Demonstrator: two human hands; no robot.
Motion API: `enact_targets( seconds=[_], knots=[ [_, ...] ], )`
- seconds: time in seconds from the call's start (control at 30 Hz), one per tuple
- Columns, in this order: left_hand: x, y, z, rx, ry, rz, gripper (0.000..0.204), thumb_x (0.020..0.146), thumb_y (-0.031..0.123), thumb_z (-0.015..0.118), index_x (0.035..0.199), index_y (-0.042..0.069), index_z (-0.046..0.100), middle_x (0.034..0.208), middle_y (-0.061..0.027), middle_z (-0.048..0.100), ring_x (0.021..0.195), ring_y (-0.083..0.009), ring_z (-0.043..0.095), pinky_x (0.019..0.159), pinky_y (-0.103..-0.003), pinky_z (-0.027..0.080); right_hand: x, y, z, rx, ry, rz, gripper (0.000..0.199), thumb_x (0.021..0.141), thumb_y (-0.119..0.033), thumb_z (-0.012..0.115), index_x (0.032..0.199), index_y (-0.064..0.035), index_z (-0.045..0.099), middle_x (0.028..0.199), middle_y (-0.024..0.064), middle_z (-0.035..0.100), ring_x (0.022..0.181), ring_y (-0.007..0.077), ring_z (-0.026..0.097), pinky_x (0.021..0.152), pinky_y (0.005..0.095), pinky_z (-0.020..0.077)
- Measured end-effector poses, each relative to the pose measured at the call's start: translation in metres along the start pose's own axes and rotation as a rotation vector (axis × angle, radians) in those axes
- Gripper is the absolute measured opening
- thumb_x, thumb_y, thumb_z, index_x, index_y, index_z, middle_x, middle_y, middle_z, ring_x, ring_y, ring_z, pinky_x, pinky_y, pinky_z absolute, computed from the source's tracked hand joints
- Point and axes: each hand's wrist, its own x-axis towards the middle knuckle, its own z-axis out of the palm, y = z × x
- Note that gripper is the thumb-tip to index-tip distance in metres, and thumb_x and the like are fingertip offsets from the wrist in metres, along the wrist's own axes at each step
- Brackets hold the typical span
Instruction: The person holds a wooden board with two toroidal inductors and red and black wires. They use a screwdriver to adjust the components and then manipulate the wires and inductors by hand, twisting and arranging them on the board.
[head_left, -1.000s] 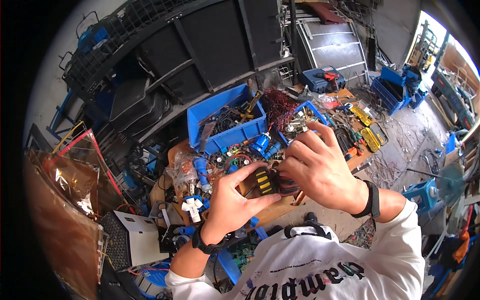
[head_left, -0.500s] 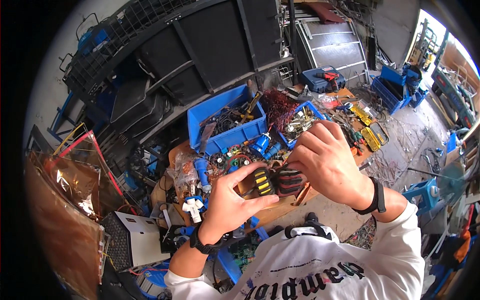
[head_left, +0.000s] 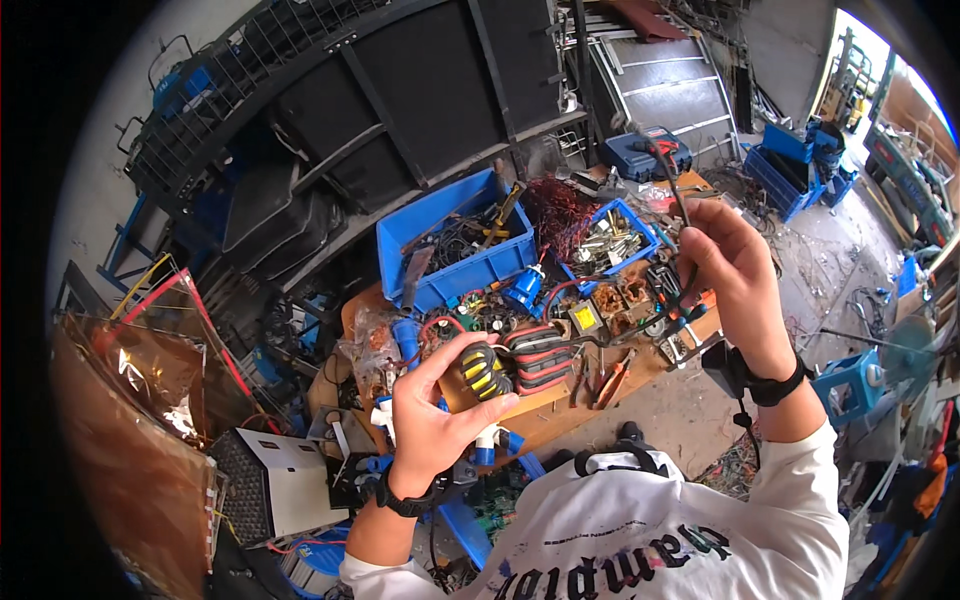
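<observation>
My left hand (head_left: 432,408) grips a wound cable coil, its thumb and fingers around the ring end (head_left: 483,372) with black and yellow bands. Beside that ring, the coil's thick black and red turns (head_left: 540,360) face up. A black cable (head_left: 678,190) is pinched between the thumb and fingers of my right hand (head_left: 735,262), raised to the right of the coil. One length of it sticks up past the fingers; a dark strand also leaves the coil's right side. Below the coil, pliers with orange handles (head_left: 614,380) lie on the wooden table (head_left: 555,415).
A large blue crate (head_left: 460,275) of cables and tools stands behind my hands. Right of it, a smaller blue tray (head_left: 610,240) holds metal parts. Copper-wound pieces (head_left: 610,300) and hand tools cover the table's right. White and blue pipe fittings (head_left: 487,442) lie near my left forearm.
My right hand has moved away from the coil, up and to the right, drawing the black cable out. My left hand has shifted slightly left with the coil, which now shows more fully.
</observation>
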Motion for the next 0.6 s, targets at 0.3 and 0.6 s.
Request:
enact_targets(
  seconds=[0.3,0.6],
  knots=[
    [-0.012,-0.015,0.007,0.105,-0.045,0.045,0.061,0.072,0.006,0.089,0.127,-0.003,0.064,0.119,-0.0112,0.071,0.103,-0.0137,0.067,0.093,-0.030,0.053,0.003,0.006,0.014,0.307,-0.033,0.046,0.035,0.099,-0.017,0.065,0.128,0.0000,0.056,0.092,-0.0005,0.062,0.069,0.0070,0.061,0.045,0.0193,0.0497],
    [-0.019,-0.040,0.021,-0.144,-0.066,-0.138,0.059,0.075,0.006,0.089,0.126,-0.006,0.062,0.119,-0.0102,0.070,0.106,-0.0138,0.065,0.094,-0.029,0.051,0.013,0.004,0.043,0.376,-0.185,0.143,0.044,0.097,-0.018,0.069,0.130,0.0045,0.051,0.092,0.0031,0.065,0.072,0.0078,0.063,0.049,0.0198,0.0465]
  ],
)
